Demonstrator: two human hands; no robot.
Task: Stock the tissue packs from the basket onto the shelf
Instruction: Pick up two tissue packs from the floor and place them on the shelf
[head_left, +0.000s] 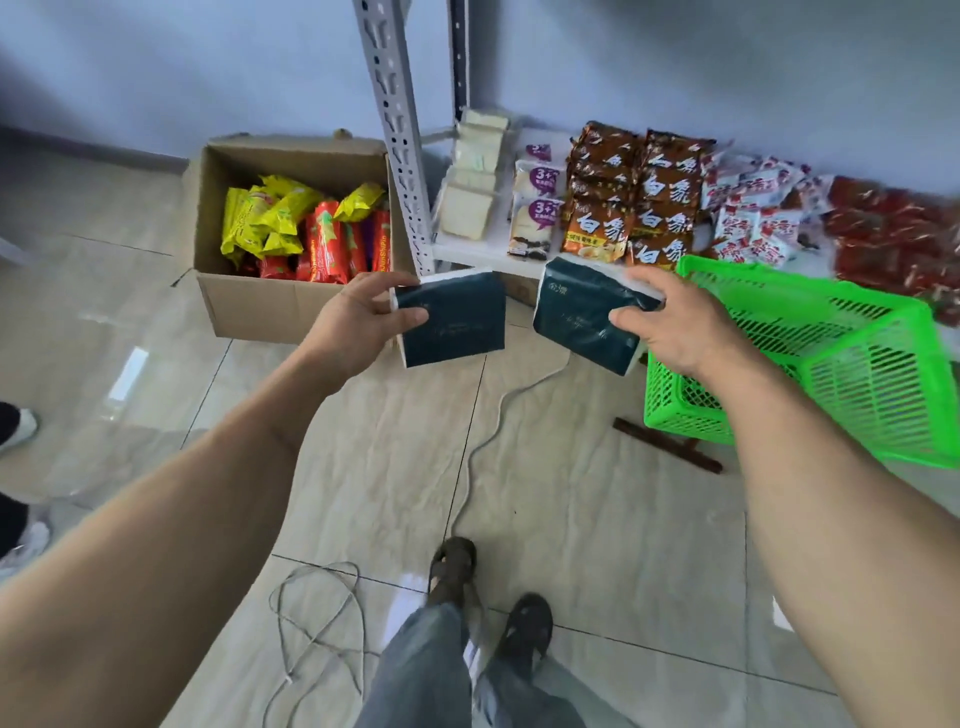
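While each hand grips one, two tissue packs (457, 317) (582, 317) show.

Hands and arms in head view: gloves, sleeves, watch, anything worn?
Nothing worn. The left hand and right hand are bare, no gloves or rings visible. Both forearms are bare up to the frame edge: no sleeves, watch, bands, cables or markings show.

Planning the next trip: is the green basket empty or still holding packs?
Appears empty: the green basket shows only bare mesh inside, though the right hand hides one corner.
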